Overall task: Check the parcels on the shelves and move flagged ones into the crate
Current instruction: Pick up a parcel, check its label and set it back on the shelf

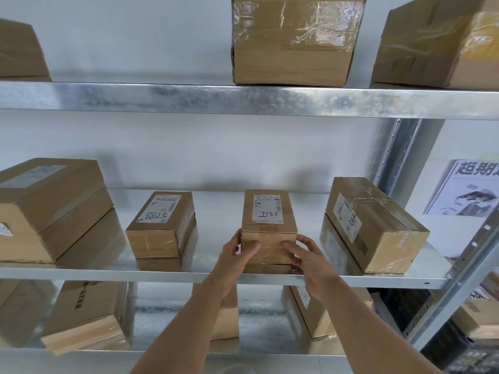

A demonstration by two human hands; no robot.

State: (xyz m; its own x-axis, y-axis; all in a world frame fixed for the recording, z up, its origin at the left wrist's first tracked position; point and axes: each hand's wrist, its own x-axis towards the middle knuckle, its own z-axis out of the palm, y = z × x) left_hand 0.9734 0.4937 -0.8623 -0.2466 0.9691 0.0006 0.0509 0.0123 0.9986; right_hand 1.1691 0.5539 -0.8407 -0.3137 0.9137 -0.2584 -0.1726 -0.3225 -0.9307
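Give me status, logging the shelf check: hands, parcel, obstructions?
Left hand and right hand grip middle parcel. Parcel on middle shelf. Nothing blocking.

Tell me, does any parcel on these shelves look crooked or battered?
Mostly tidy. The right-hand box on the middle shelf sits turned at an angle, unlike the parcel both hands hold squarely. On the top shelf, the big box wears wrinkled, peeling tape.

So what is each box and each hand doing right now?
Middle parcel: taped shut, on the middle shelf, held at its front.
Left hand: grips the parcel's left side.
Right hand: grips its right side.
Parcel marked 5788: shut, untouched.
Right parcel: taped shut, turned at an angle.
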